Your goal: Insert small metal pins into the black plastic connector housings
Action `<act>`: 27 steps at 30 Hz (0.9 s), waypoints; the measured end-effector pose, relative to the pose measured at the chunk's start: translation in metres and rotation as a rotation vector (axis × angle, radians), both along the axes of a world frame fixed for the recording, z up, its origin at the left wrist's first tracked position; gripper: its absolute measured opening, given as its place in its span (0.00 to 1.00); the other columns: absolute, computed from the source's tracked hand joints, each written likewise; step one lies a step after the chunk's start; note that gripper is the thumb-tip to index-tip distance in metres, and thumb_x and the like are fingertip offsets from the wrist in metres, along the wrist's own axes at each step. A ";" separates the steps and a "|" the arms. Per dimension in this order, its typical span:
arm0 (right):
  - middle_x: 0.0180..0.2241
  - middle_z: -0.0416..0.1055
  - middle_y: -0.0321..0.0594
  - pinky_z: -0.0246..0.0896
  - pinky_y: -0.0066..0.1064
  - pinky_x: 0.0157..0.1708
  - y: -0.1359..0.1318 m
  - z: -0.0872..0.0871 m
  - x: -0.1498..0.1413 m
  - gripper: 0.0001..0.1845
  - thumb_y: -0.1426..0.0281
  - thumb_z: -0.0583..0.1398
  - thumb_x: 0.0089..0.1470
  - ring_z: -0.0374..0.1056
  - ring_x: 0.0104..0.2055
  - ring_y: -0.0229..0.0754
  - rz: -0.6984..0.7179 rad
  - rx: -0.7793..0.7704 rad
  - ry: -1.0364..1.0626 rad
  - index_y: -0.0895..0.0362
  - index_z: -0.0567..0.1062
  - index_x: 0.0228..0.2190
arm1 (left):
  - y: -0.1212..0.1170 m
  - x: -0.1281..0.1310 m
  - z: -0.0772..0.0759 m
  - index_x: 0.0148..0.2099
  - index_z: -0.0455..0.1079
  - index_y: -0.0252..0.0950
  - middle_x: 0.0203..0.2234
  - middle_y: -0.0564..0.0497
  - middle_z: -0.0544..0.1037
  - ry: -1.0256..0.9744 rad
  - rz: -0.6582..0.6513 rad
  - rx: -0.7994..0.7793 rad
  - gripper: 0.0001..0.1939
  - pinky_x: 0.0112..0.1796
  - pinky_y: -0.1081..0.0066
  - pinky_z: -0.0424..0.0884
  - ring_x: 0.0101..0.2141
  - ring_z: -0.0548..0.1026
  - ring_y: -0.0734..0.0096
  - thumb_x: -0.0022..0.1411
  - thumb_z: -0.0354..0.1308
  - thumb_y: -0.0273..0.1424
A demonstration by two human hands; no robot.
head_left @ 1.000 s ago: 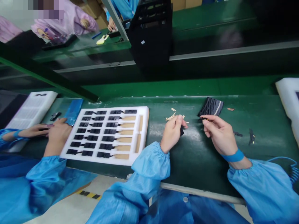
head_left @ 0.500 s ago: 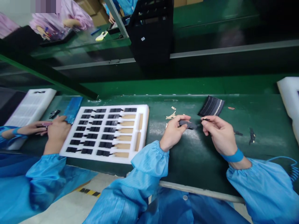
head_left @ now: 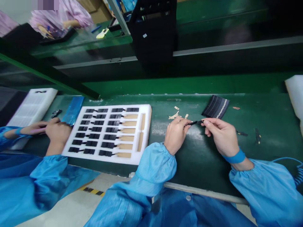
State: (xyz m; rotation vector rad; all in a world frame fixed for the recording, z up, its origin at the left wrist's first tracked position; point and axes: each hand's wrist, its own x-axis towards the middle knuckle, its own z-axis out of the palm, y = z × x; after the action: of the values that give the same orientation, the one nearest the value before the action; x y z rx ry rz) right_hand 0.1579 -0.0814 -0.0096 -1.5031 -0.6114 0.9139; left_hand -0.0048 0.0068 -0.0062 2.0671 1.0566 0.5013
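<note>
My left hand (head_left: 176,136) and my right hand (head_left: 221,134) are raised just above the green belt (head_left: 194,151), close together. A slim black part (head_left: 194,123) spans the gap, pinched at one end by my left fingers, and its other end meets my right fingertips. A fanned stack of black strips (head_left: 216,107) lies just beyond my right hand. Small beige scraps (head_left: 174,116) are scattered beyond my left hand. To the left stands a white foam tray (head_left: 145,148) with rows of black parts in its slots.
A co-worker's hands (head_left: 58,132) in blue sleeves rest beside the tray, near a blue packet (head_left: 73,110). Loose small black pieces (head_left: 257,135) lie at right. White foam (head_left: 295,97) sits at the right edge. A black crate (head_left: 152,31) stands beyond the belt.
The black part has swung from hanging below my left hand to pointing right, now reaching my right fingertips. My hands have drawn closer together.
</note>
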 end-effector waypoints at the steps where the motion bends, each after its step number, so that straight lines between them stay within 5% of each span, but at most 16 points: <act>1: 0.29 0.78 0.40 0.62 0.26 0.22 0.000 0.000 0.000 0.14 0.59 0.71 0.52 0.65 0.23 0.34 0.001 0.003 0.003 0.56 0.84 0.35 | 0.001 0.000 -0.001 0.46 0.78 0.39 0.40 0.49 0.78 -0.027 -0.006 -0.064 0.08 0.45 0.67 0.75 0.42 0.77 0.67 0.66 0.61 0.26; 6: 0.24 0.75 0.37 0.62 0.25 0.23 -0.003 -0.003 0.000 0.14 0.60 0.71 0.52 0.64 0.22 0.34 0.067 -0.024 -0.053 0.56 0.84 0.37 | 0.005 0.005 -0.010 0.45 0.73 0.34 0.37 0.49 0.78 -0.309 -0.010 -0.589 0.07 0.29 0.76 0.74 0.33 0.78 0.73 0.67 0.60 0.31; 10: 0.21 0.72 0.36 0.59 0.25 0.20 -0.003 -0.005 0.001 0.17 0.57 0.71 0.52 0.63 0.21 0.34 0.120 -0.077 -0.101 0.57 0.83 0.36 | 0.006 0.009 -0.011 0.46 0.72 0.31 0.36 0.47 0.80 -0.360 0.011 -0.770 0.06 0.27 0.80 0.73 0.32 0.79 0.75 0.66 0.58 0.25; 27: 0.24 0.77 0.39 0.69 0.29 0.28 -0.003 0.007 0.002 0.14 0.59 0.68 0.56 0.71 0.25 0.37 0.174 -0.093 -0.151 0.57 0.84 0.35 | 0.008 0.009 -0.007 0.50 0.76 0.29 0.36 0.46 0.82 -0.525 -0.003 -0.922 0.14 0.38 0.76 0.76 0.32 0.79 0.77 0.62 0.60 0.20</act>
State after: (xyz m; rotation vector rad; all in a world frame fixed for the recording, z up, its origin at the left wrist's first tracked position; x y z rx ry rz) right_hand 0.1596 -0.0847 -0.0028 -1.6317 -0.8291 0.9784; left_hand 0.0045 0.0147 -0.0132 1.0443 0.7502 0.4079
